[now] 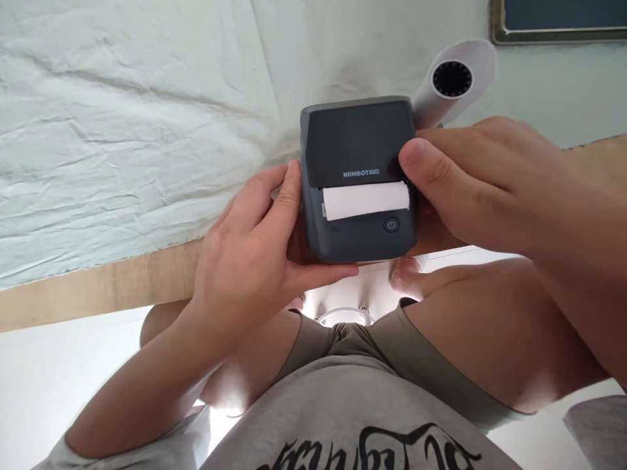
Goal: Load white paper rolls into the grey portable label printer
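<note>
A dark label printer point(360, 140) marked NIIMBOT is held between my two hands at the table's front edge. White label paper point(366, 201) sticks out of its front slot, above a round power button point(390, 224). My left hand point(255, 228) grips the printer's left side, its thumb along that side and a finger stretched below the bottom edge. My right hand point(470, 176) holds the right side, thumb on the lid's right edge; its other fingers are mostly hidden behind the printer. A white paper roll point(435, 98) with a dark hollow core lies just behind, at the upper right.
A pale green cloth point(147, 130) with creases covers the table, whose bare wooden edge point(98, 287) shows in front. At the top right lies a dark panel with a metallic frame point(499, 32). My legs and a white round fixture are below the edge.
</note>
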A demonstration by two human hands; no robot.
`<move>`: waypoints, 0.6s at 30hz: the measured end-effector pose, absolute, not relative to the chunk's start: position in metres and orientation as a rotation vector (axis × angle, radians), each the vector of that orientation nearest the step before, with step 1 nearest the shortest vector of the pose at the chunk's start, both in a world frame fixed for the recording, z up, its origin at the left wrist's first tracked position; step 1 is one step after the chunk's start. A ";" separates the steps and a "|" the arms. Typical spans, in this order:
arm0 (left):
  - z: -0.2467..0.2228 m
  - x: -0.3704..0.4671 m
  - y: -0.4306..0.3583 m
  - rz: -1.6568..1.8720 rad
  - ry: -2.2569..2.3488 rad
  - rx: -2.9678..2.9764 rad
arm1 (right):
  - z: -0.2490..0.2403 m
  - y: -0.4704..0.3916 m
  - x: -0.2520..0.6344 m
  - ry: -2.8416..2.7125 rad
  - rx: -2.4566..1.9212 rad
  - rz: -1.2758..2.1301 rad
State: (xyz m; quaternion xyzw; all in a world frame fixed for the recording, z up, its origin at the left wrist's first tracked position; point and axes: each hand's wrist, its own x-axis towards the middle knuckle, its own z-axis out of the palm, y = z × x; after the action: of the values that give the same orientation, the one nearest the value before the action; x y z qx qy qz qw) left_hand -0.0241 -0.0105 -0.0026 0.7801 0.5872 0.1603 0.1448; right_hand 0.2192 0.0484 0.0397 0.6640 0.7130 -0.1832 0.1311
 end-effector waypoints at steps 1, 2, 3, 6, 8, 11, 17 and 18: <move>-0.003 -0.025 -0.010 0.474 1.679 2.278 | 0.037 0.047 0.222 2.111 1.907 -0.516; -0.004 -0.026 -0.009 0.502 1.656 2.322 | 0.033 0.046 0.226 2.185 1.884 -0.502; -0.005 -0.027 -0.008 0.536 1.625 2.373 | 0.028 0.045 0.230 2.285 1.852 -0.499; -0.007 -0.029 -0.004 0.639 1.529 2.514 | 0.016 0.044 0.241 2.552 1.778 -0.548; -0.008 -0.029 -0.001 0.665 1.481 2.510 | 0.011 0.044 0.244 2.616 1.763 -0.585; -0.006 -0.029 0.003 0.670 1.411 2.450 | 0.009 0.044 0.243 2.632 1.773 -0.522; -0.017 -0.029 0.007 0.753 1.360 2.534 | 0.008 0.042 0.239 2.734 1.717 -0.343; -0.020 -0.029 0.007 0.799 1.378 2.565 | 0.007 0.042 0.240 2.754 1.712 -0.328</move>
State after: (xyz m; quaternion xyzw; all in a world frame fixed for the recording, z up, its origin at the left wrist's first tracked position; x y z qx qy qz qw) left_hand -0.0287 0.0074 -0.0201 0.8479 0.4555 0.2641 0.0611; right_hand 0.2397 0.0421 0.0073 0.5244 0.8435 -0.1006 -0.0589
